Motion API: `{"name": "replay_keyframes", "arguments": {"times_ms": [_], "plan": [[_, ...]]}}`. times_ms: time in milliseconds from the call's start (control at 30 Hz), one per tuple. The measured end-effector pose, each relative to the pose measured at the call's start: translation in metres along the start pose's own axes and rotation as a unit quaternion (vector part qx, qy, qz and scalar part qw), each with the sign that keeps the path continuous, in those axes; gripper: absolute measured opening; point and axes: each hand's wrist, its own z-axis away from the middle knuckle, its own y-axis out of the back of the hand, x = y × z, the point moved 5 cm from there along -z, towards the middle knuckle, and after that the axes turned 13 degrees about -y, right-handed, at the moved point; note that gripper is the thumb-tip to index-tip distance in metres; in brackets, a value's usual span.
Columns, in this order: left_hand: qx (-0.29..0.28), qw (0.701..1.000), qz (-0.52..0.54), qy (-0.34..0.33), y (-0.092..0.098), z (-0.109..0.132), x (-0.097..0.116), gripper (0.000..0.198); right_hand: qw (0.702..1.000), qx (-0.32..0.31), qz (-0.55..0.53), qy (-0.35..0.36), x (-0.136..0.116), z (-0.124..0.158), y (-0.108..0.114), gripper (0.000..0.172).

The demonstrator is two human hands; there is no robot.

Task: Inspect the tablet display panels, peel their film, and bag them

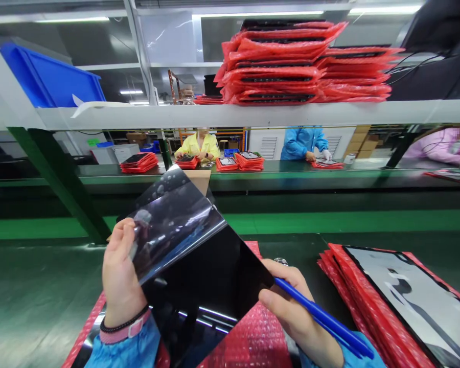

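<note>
My left hand [122,271] pinches the edge of a clear protective film [172,225]. The film is lifted and curved over the upper part of a black glossy screen panel [203,286], with bubbles or specks showing in it. My right hand [295,312] is closed on the panel's right corner, thumb on the front face. A slim blue plastic tool [322,317] also lies in that hand, pointing down and right; its exact kind is unclear. The panel is tilted above red bubble wrap [253,337], which lies on the bench.
A stack of panels in red bubble bags [402,306] stands at right. More red packs [276,66] are piled on the white shelf [176,118] overhead, beside a blue bin [53,76]. Beyond the green bench, several people work; one wears a yellow top [199,145].
</note>
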Motion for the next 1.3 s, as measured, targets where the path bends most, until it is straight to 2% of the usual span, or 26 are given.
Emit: {"name": "replay_keyframes", "arguments": {"times_ms": [100, 167, 300, 433, 500, 600, 700, 733, 800, 867, 933, 1200, 1300], "plan": [[-0.013, 1.0, 0.002, 0.017, 0.004, -0.006, -0.003, 0.003, 0.999, -0.03, 0.024, 0.003, -0.002, 0.004, -0.002, 0.033], [-0.011, 1.0, -0.003, 0.023, 0.006, -0.008, -0.005, 0.004, 0.999, -0.027, 0.023, 0.002, -0.002, 0.007, -0.002, 0.033], [0.003, 1.0, -0.022, -0.006, 0.004, -0.011, -0.003, 0.004, 0.999, 0.04, 0.012, 0.004, 0.0, 0.015, 0.001, 0.033], [-0.007, 0.998, -0.033, -0.044, -0.003, -0.007, 0.004, 0.015, 0.996, 0.087, 0.023, -0.024, 0.003, 0.021, 0.0, 0.035], [-0.024, 0.998, -0.036, -0.045, -0.006, -0.002, 0.006, 0.021, 0.994, 0.099, 0.031, -0.036, 0.003, 0.022, -0.001, 0.034], [-0.07, 0.997, -0.022, -0.012, -0.009, 0.006, 0.003, 0.03, 0.992, 0.121, 0.035, -0.029, 0.002, 0.022, -0.001, 0.031], [-0.138, 0.99, -0.003, -0.011, -0.013, 0.014, -0.002, 0.024, 0.989, 0.144, 0.013, -0.033, 0.003, 0.021, 0.0, 0.031], [-0.158, 0.987, 0.005, -0.022, -0.013, 0.017, -0.003, 0.02, 0.991, 0.132, 0.011, -0.031, 0.003, 0.019, -0.002, 0.031], [-0.187, 0.981, 0.023, -0.04, -0.014, 0.021, -0.005, 0.017, 0.997, 0.07, 0.017, -0.018, 0.0, 0.015, -0.009, 0.03], [-0.199, 0.978, 0.029, -0.047, -0.013, 0.023, -0.007, 0.018, 1.0, -0.007, 0.021, 0.007, -0.006, 0.012, -0.018, 0.032], [-0.198, 0.978, 0.018, -0.071, -0.012, 0.024, -0.005, 0.018, 0.998, -0.052, 0.017, 0.027, -0.01, 0.01, -0.024, 0.039], [-0.19, 0.974, 0.02, -0.123, -0.012, 0.024, 0.002, 0.012, 0.993, -0.038, 0.095, 0.058, 0.001, 0.01, -0.021, 0.069], [-0.188, 0.967, 0.023, -0.173, -0.01, 0.024, 0.005, 0.01, 0.985, 0.01, 0.143, 0.101, 0.007, 0.013, -0.018, 0.084]]}}
